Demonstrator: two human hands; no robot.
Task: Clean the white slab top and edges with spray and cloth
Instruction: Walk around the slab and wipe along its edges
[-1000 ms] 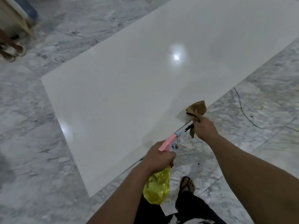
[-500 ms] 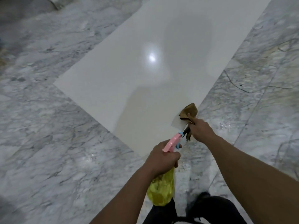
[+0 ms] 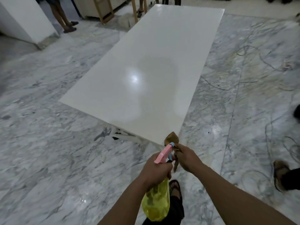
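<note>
White slab [image 3: 146, 70]: it lies flat and glossy ahead of both grips, raised on a white frame [image 3: 123, 135] above the marble floor [image 3: 48, 143], its near corner just beyond my right grip. A bright lamp reflection sits mid-surface; no spray film or wipe streaks can be made out on the top.

Left grip, my left hand [image 3: 155, 169]: the fingers are wrapped tight around the neck of the spray bottle [image 3: 156, 202], its yellow body hanging below the grip and its pink head [image 3: 164, 152] rising above it, nozzle aimed forward toward the slab's near corner. Whether a finger rests on the trigger I cannot tell.

Right grip, my right hand [image 3: 188, 157]: it is closed on the brown cloth [image 3: 172, 138], which is bunched above the grip and touches, or all but touches, the slab's near corner; a loose tail hangs below the grip. The two grips sit just beside each other, nozzle next to cloth.

Step in hand, as I judge it: edge work at the near corner, with the wide top largely ahead. The next move calls for a squeeze of the trigger onto the corner or top, then pressing the cloth flat and drawing it away from the grip along the edge.

Loose cables [image 3: 243, 82] lie on the floor to the right of the grips; bystanders' feet stand far beyond.
</note>
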